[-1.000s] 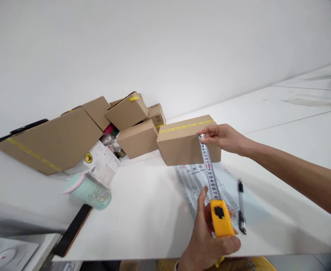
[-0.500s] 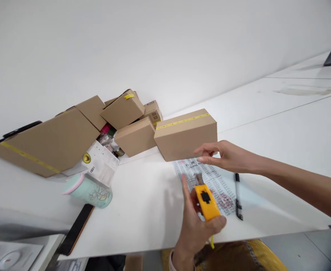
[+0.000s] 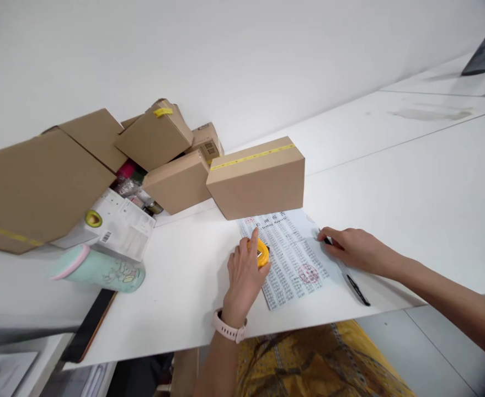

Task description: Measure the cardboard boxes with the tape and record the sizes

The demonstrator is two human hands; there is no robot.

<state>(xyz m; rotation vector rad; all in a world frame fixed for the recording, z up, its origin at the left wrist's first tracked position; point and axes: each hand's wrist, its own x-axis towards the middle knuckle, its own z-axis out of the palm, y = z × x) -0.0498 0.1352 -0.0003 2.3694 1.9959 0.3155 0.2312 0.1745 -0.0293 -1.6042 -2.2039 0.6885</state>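
While left fingers (image 3: 254,242) clasp tape measure (image 3: 262,253), right fingers (image 3: 329,234) pinch pen (image 3: 353,283) slanting near-right.

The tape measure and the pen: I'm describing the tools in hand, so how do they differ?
The tape measure is mostly yellow; the pen is clear and black. The tape measure is compact; the pen is long and slim. The left hand partly covers the tape measure; the right hand's fingers touch the pen.

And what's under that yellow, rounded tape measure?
A pale blue printed paper sheet shows just right of the yellow, rounded tape measure. What lies directly underneath is covered by it and the left hand, so I can't tell whether it rests on the sheet.
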